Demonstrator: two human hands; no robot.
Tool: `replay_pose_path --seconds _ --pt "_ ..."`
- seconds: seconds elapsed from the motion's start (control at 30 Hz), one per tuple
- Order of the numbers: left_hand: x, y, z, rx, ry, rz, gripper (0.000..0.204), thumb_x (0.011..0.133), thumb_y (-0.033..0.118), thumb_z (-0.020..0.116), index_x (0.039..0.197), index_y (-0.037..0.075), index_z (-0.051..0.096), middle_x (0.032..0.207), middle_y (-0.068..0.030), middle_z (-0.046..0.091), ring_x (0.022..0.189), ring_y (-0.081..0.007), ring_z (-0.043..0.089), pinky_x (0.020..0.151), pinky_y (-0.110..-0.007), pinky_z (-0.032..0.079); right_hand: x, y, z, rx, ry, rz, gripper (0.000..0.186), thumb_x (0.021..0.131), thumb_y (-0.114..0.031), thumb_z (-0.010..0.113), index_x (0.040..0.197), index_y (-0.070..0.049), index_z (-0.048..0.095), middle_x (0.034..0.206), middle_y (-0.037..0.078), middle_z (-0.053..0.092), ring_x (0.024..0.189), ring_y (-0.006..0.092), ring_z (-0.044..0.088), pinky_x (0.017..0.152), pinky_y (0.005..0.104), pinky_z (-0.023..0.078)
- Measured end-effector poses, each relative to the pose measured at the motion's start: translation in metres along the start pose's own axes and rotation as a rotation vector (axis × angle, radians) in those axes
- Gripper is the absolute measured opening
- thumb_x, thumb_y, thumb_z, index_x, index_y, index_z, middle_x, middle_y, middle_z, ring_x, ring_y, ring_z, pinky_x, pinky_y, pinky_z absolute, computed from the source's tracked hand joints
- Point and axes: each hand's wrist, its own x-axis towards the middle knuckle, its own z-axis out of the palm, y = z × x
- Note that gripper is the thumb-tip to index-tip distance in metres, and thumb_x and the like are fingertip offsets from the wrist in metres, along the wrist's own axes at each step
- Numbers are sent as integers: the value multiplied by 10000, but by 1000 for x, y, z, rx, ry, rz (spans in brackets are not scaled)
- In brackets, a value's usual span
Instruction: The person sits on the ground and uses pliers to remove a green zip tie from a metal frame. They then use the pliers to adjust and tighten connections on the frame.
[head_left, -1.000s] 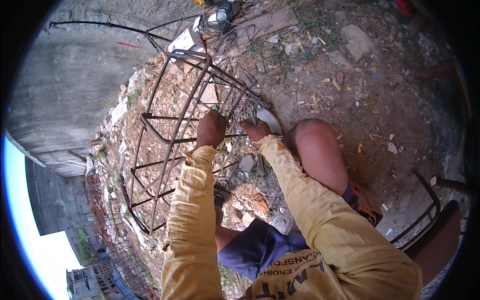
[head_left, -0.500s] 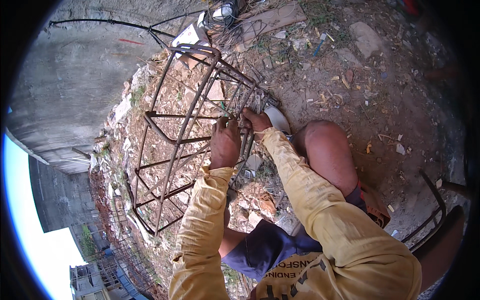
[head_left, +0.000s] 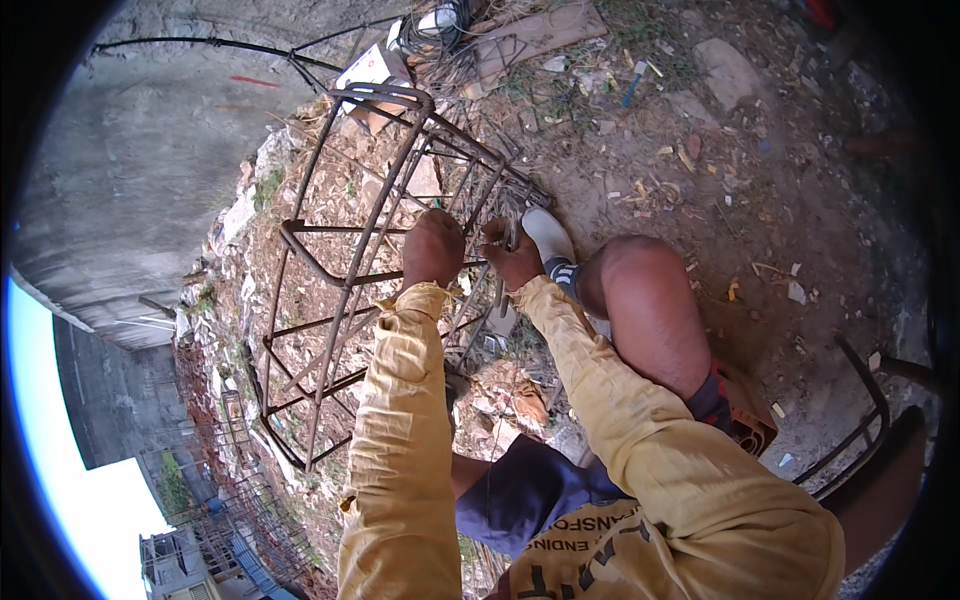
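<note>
Closest to the camera it's mostly a yellow long-sleeved shirt [head_left: 405,400] and dark blue shorts [head_left: 530,495], with a brown cardboard box [head_left: 752,415] tucked right beside the thigh; only a corner of it shows, so I can't tell what's in it. Past that there's a bare knee [head_left: 645,285] poking up on the right and a white shoe [head_left: 547,233] just beyond the right hand [head_left: 513,258]. That hand has its fingers curled around a slim metal tool [head_left: 512,234], too small in the view to say what kind, with the shaft sticking out of the grip. The rusty rebar cage [head_left: 375,277] sits directly in front of the person, tilted over the rubble, mostly to the left of the fingers, with its right-hand bars running right by both hands. The left hand [head_left: 433,245] is bunched up among those bars, back of the hand facing up, fingers curled under and hidden, so no clue whether they're really gripping a rod. Both forearms reach up from the bottom and angle inward, hands near each other but apart. Further out, behind the top of the cage, there's a white carton [head_left: 375,68], contents not readable from here, next to a coil of dark wire [head_left: 437,35] and a flat board [head_left: 535,45]. A grey concrete wall [head_left: 160,180] backs the left side.
</note>
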Motion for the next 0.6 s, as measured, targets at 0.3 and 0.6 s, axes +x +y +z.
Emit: replay_pose_path --seconds 0.3,0.6 --pt "14 -15 -4 -11 -141 43 180 804 193 607 920 125 727 947 -164 692 896 -346 667 813 -422 529 -5 0 6 39 -228 216 399 735 -126 795 1099 -52 649 1020 76 652 983 178 610 858 326 482" --pt "16 -9 -8 105 -202 83 189 784 152 644 957 96 697 956 -166 686 915 -359 654 826 -420 521 -6 -2 6 -308 -170 -204 353 775 -182 784 1042 -44 599 1004 78 585 922 180 584 798 334 475"
